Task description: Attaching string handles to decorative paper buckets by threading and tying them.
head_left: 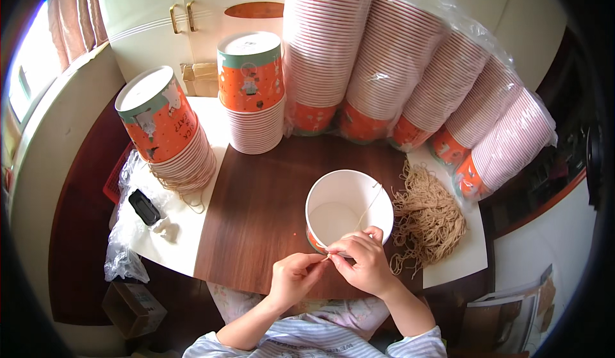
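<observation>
A white-lined paper bucket (339, 201) with an orange outside stands in front of me, its mouth facing up. A thin tan cord (368, 210) runs from the far right of its rim across the opening toward my right hand (365, 262). At the bucket's near side, that hand pinches the cord with thumb and forefinger. My left hand (296, 280) meets it fingertip to fingertip, also pinching at the cord's end; the exact hold is partly hidden by the fingers. Right of the bucket lies a loose heap of tan cords (428, 220).
Nested bucket stacks in clear plastic (397, 57) line the back and right. Two unwrapped stacks, one upright (253, 127) and one leaning (170, 133), stand at the left. A black tray-like object (144, 207) lies near crumpled plastic (125, 255). A cardboard box (134, 310) sits low at left.
</observation>
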The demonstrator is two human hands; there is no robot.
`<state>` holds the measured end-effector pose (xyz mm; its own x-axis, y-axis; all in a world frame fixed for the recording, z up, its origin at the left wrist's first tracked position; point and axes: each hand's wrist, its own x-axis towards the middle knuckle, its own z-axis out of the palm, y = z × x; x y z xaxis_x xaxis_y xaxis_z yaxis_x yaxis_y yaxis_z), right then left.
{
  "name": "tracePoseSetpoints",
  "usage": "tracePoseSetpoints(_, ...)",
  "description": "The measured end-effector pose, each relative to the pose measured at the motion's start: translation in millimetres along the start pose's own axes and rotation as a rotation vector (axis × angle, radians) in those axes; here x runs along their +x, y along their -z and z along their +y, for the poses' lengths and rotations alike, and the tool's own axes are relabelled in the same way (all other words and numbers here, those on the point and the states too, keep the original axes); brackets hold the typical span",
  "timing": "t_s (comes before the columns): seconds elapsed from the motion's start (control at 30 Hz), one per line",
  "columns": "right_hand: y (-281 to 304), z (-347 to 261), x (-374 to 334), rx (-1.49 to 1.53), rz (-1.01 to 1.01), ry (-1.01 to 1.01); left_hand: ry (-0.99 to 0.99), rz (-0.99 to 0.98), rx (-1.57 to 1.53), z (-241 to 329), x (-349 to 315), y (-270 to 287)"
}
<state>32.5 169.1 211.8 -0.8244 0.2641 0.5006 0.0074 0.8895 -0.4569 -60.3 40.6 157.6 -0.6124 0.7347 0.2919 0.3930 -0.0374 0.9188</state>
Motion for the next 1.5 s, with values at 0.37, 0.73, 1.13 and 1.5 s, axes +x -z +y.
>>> tracePoseSetpoints(0.37,-0.1,0.4,-0.2,0.021,0.016,0.066,-0.417,0.124,0.124,6.9,23.0,18.4)
tracePoseSetpoints(0.73,1.0,2.4,-1.3,-0.001,0.017,0.074,-0.471,-0.022,0.286,8.6,31.2,19.0)
tracePoseSetpoints(1.13,2.4,6.4,-1.9,-0.013,0.007,0.095,-0.278,-0.031,0.152,10.5,27.6,19.8)
tracePoseSetpoints(1.5,4.9,10.4,-5.8,0.021,-0.006,0.089,0.202,-0.433,-0.783,-6.3,24.3,26.0)
